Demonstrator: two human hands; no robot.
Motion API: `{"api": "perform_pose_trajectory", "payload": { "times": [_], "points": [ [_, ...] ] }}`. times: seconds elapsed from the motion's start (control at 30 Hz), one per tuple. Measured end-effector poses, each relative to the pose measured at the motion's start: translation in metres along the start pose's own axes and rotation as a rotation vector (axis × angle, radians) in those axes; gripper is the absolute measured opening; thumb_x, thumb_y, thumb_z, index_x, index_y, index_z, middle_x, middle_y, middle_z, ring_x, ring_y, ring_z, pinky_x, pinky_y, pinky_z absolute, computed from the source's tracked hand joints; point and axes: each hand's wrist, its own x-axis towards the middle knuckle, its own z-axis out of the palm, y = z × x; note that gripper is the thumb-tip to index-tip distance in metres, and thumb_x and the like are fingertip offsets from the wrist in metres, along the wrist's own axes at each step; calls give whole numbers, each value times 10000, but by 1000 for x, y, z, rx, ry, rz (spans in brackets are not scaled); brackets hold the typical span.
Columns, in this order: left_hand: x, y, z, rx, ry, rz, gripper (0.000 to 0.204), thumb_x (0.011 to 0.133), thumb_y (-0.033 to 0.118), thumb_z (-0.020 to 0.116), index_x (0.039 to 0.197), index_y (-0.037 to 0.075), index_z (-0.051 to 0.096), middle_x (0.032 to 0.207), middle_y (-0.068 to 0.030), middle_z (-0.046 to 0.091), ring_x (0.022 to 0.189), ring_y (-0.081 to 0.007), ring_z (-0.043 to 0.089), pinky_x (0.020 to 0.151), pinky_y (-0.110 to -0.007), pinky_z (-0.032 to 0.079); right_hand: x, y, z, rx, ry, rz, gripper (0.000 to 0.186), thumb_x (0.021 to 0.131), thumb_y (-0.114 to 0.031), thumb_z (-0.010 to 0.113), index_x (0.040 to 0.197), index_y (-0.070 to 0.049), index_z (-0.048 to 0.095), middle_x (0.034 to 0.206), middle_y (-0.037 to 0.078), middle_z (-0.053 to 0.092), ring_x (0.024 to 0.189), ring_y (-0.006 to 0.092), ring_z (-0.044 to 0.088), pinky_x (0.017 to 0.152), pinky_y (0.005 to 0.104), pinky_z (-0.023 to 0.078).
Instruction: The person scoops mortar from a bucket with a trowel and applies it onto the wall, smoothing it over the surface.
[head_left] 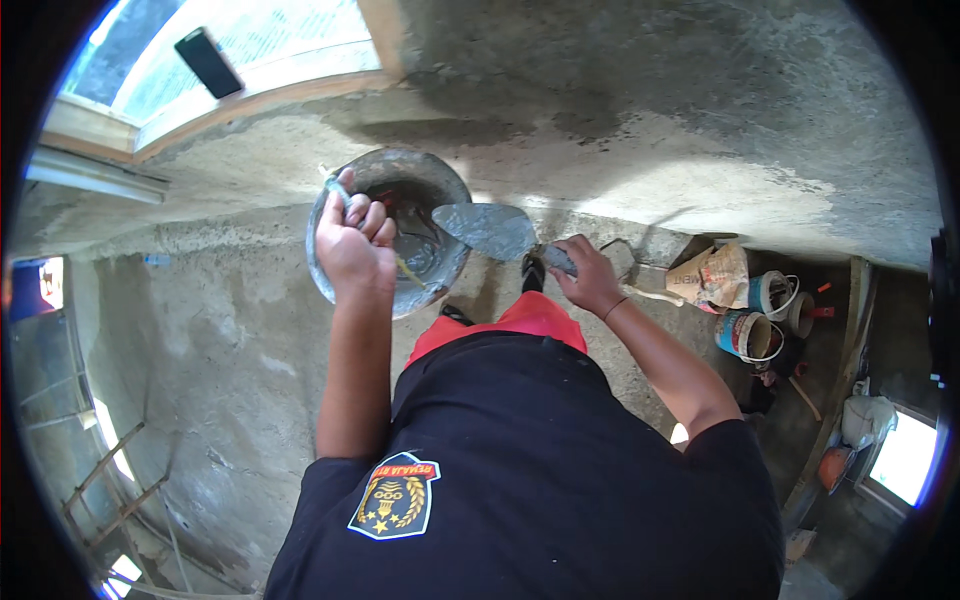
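My left hand (pixel 355 235) is closed round the handle (pixel 410 272) of a grey mortar-crusted bucket (pixel 450 185), which hangs or stands in front of me with wet grey mix inside. My right hand (pixel 585 275) grips the mortar-covered handle of a trowel (pixel 482 228). The trowel's broad blade, coated in wet grey mortar, lies level at the bucket's right rim; whether it touches the rim I cannot tell. My feet show below, partly hidden by my body.
A plastered wall (pixel 650 120) runs ahead, with a window (pixel 300 40) and a dark phone (pixel 208 62) at upper left. At right are a torn paper sack (pixel 705 275), several buckets (pixel 742 335) and a wooden post (pixel 845 350). Poles (pixel 105 475) lean at lower left.
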Motion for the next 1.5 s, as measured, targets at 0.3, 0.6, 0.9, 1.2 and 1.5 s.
{"api": "perform_pose_trajectory", "payload": {
  "times": [0.3,0.6,0.9,1.2,1.5],
  "points": [
    [11,-44,25,22,49,-35,296,1048,222,359,1235,32,490,638,62,296,483,-50,224,424,-220,182,13,50,-33,76,-33,64,381,765,-273,755,1068,-87,617,996,96,619,909,322,645,748,411,533],
    [18,-86,37,34,129,-74,302,1041,222,336,1219,47,507,626,64,302,468,-54,218,427,-225,179,29,118,-53,-51,50,35,367,855,-311,672,1127,-72,610,1023,142,665,870,364,659,744,450,536],
    [22,-107,35,33,156,-95,311,1032,227,349,1255,54,481,622,60,307,471,-55,226,432,-228,173,63,148,-66,-47,1,99,361,857,-346,671,1109,-96,604,934,170,692,843,389,663,721,459,540],
    [21,-105,34,45,236,-64,304,1040,234,337,1229,61,501,616,63,287,472,-57,212,434,-230,175,75,156,-73,-34,-32,96,322,884,-359,650,1087,-113,611,885,169,697,817,395,662,696,469,533],
    [20,-105,28,38,228,-58,311,1041,239,332,1229,56,499,610,61,290,469,-59,220,424,-230,176,91,154,-74,-26,-98,231,309,903,-402,613,1070,-143,637,869,175,692,815,396,660,684,463,521]
  ]
}}
